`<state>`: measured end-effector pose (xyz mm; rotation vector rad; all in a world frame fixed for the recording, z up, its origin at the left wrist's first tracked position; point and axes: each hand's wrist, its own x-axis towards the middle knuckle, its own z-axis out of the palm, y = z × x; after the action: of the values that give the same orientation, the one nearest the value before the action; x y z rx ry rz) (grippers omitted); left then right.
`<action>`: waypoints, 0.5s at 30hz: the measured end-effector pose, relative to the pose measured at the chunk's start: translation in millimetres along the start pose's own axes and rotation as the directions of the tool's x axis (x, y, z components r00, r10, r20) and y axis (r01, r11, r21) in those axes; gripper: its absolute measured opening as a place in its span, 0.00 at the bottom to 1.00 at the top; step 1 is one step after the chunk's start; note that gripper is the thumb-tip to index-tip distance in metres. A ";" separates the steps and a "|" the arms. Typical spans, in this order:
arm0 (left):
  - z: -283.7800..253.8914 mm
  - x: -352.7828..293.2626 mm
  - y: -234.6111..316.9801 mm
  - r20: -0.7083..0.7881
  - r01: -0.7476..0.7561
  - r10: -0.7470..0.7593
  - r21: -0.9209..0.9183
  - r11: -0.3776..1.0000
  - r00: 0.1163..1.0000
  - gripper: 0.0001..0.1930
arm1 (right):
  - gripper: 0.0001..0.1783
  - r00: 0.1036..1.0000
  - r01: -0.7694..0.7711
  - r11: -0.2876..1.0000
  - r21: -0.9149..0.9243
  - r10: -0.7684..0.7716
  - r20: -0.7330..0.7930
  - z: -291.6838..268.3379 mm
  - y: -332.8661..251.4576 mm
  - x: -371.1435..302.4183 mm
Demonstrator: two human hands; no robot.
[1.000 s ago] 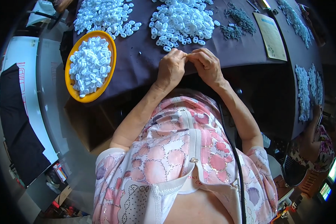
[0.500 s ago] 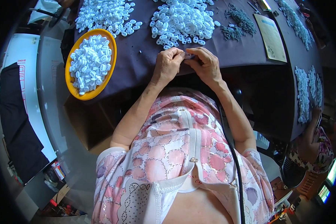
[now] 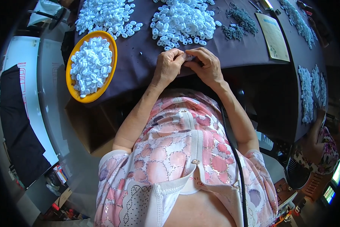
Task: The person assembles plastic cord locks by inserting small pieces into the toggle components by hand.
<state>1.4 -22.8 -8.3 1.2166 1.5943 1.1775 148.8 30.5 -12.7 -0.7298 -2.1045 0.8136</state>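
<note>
At the near edge of the table, both my hands meet fingertip to fingertip. My right hand (image 3: 208, 67) is closed, pinching a small white oval plastic piece (image 3: 190, 58) between thumb and fingers. My left hand (image 3: 168, 67) is also closed, its thumb and forefinger pressed together against the left side of that piece. Whatever the left fingertips grip is hidden. Just beyond the hands lies a large heap of similar white oval pieces with holes (image 3: 183, 24). To the right of this heap is a pile of small dark grey pins or screws (image 3: 242, 23).
A yellow oval basin (image 3: 114, 56) full of white pieces stands at the table's left edge. Another white heap (image 3: 102, 17) lies behind it. A tan envelope-like packet (image 3: 272, 38) rests at the right. More white pieces (image 3: 306, 94) sit on a side table, near another person's arm (image 3: 316, 126).
My hands stay joined at nearly the same place, with only slight finger movement around the white piece. The whole view has shifted very slightly.
</note>
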 end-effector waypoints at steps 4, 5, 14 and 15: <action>-1.3 -0.2 0.4 0.013 -0.003 0.003 0.008 1.000 1.000 0.09 | 0.16 0.999 0.040 0.999 -0.026 -0.041 -0.018 1.8 0.9 -0.1; -1.9 0.1 1.8 0.025 0.008 -0.008 0.007 1.000 1.000 0.09 | 0.16 0.999 0.038 0.999 -0.026 -0.039 -0.024 2.4 2.8 -0.3; -2.1 2.1 -1.9 0.038 0.019 -0.018 -0.024 1.000 0.999 0.09 | 0.12 0.996 0.072 0.996 -0.045 -0.074 -0.043 5.5 10.4 -0.3; -2.1 3.0 -2.1 0.045 0.021 -0.019 -0.050 0.999 0.999 0.09 | 0.11 0.996 0.082 0.995 -0.049 -0.084 -0.040 5.2 11.4 0.4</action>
<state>-1.8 -20.5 -10.0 1.1835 1.5315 1.1636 147.1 36.4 -23.6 -0.6735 -2.1075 0.6998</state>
